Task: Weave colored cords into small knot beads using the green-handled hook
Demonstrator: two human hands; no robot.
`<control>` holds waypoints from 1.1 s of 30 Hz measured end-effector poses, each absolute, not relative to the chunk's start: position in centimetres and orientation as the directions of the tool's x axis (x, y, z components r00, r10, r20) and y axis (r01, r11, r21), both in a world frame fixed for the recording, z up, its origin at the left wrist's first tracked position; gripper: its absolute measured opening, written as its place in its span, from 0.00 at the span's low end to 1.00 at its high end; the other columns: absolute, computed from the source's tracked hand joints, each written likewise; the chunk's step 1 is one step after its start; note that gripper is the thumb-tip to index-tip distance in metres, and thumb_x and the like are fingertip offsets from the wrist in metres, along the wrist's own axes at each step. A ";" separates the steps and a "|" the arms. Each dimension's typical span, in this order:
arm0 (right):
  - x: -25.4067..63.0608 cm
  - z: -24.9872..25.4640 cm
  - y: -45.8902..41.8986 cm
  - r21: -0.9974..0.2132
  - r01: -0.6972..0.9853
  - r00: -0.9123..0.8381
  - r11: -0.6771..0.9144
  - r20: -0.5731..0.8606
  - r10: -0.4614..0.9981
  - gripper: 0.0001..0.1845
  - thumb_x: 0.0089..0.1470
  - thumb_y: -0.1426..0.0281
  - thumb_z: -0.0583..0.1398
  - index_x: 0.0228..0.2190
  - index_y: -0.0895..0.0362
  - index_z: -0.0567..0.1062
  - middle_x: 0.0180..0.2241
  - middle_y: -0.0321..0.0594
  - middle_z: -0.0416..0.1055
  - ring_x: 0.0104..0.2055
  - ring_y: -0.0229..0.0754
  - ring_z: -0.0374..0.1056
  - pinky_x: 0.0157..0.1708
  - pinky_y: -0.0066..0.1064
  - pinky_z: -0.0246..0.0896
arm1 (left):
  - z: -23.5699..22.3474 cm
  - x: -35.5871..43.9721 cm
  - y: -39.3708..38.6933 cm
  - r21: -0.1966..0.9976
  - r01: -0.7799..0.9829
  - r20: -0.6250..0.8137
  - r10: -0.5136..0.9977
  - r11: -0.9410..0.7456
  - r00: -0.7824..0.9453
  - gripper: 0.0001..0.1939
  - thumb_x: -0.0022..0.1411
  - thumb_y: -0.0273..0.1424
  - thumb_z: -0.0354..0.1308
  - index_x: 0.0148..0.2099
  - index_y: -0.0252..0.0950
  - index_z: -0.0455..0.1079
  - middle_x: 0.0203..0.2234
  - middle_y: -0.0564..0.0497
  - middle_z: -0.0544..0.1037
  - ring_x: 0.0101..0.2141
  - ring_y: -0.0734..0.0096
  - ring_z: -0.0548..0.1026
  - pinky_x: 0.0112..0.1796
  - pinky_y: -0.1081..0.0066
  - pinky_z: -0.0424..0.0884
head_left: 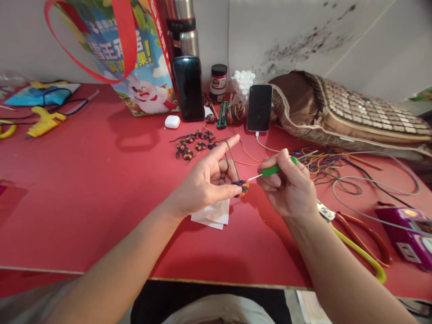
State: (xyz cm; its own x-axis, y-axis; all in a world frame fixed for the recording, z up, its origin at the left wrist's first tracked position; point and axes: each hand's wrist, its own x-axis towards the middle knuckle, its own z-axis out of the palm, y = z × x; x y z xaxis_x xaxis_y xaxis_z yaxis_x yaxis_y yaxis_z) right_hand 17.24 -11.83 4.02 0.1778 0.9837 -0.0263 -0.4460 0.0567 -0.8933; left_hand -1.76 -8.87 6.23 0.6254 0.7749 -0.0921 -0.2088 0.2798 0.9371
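Observation:
Between thumb and fingers, my left hand [212,177] pinches a small multicoloured crochet piece [242,188]. Its index finger is stretched out, with a dark strand of yarn [231,157] running over it down to the piece. My right hand [288,186] grips a crochet hook [272,170] by its green handle. The hook's thin metal shaft points left and reaches the edge of the piece; its tip is hidden there. Below my left hand lies a folded white paper [212,215]. Several finished-looking crochet pieces [187,154] of the same colours lie beyond my left hand.
Pliers [354,238] and a purple power strip [405,238] lie at the right, near loose yarn strands [324,166] and a white cable. Behind stand two phones [188,87], a yarn ball [236,113], a jar [218,81] and a bag [145,63]. A yellow glue gun [45,121] lies left.

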 end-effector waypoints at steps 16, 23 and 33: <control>16.7 3.5 -12.5 -0.923 -0.241 0.358 0.300 0.203 0.911 0.18 0.57 0.54 0.71 0.27 0.55 0.86 0.18 0.34 0.66 0.20 0.33 0.58 0.19 0.29 0.48 | 6.0 -1.3 -8.7 0.944 -0.200 -0.135 0.858 0.264 0.496 0.47 0.54 0.19 0.71 0.74 0.40 0.61 0.26 0.59 0.74 0.30 0.72 0.77 0.36 0.69 0.72; 16.6 2.5 -13.4 -0.908 -0.119 0.211 0.403 0.373 0.904 0.10 0.67 0.63 0.65 0.38 0.50 0.88 0.26 0.37 0.77 0.23 0.35 0.65 0.22 0.29 0.60 | 6.0 -1.1 -8.6 0.822 -0.387 -0.218 0.858 0.418 0.465 0.52 0.50 0.19 0.74 0.74 0.33 0.59 0.25 0.59 0.75 0.28 0.74 0.77 0.35 0.72 0.72; 16.2 2.6 -13.8 -0.350 0.562 -0.196 0.749 0.824 0.531 0.35 0.63 0.82 0.63 0.68 0.51 0.70 0.39 0.45 0.79 0.37 0.43 0.76 0.35 0.34 0.76 | 6.5 -0.7 -8.7 0.676 -0.560 -0.269 0.868 0.478 0.416 0.50 0.49 0.16 0.70 0.74 0.33 0.60 0.24 0.61 0.74 0.21 0.83 0.63 0.27 0.78 0.64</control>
State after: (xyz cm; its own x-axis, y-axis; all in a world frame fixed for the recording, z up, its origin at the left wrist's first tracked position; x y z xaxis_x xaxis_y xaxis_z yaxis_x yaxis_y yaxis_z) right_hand 16.24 -13.77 2.61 -0.1959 0.5314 0.8242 0.5622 0.7494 -0.3496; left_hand -0.75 -8.70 6.52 0.4164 0.8684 -0.2694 -0.5600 0.4784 0.6764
